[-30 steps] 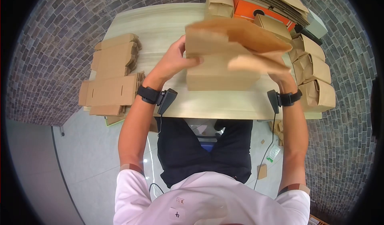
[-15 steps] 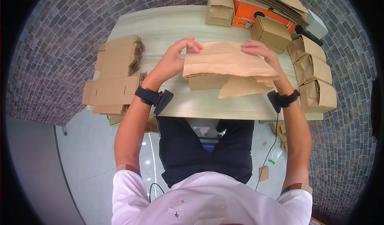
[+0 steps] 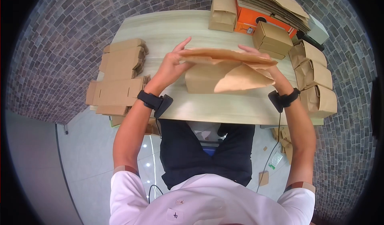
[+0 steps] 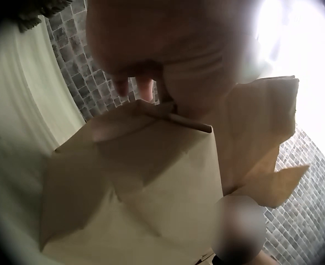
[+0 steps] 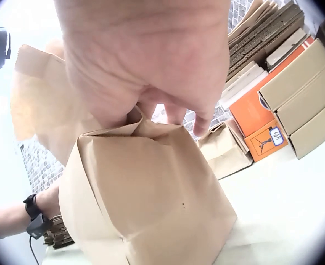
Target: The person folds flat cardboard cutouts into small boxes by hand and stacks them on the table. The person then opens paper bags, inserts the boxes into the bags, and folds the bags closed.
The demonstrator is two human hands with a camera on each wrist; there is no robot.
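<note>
A brown paper bag (image 3: 206, 78) stands on the table in front of me, its upper part creased across and a torn-looking flap (image 3: 244, 79) hanging over its front. My left hand (image 3: 173, 68) pinches the bag's left upper side, thumb on the near side. At the right upper side my right hand (image 3: 277, 74) grips the paper, partly hidden behind it in the head view. Up close in the right wrist view, the right hand (image 5: 146, 61) has its thumb and fingers at the gathered side crease. The left wrist view has the left hand (image 4: 173, 55) over a folded corner.
Flattened cardboard boxes (image 3: 116, 90) lie in stacks at the left. Several folded paper bags (image 3: 318, 99) line the right edge. Farther back are another bag (image 3: 223, 15), a small carton (image 3: 273, 37) and an orange box (image 3: 245, 27) under flat cardboard.
The bag's top was spread wide, then was bent down toward me; now it is raised and narrower. Both hands have shifted to its upper sides.
</note>
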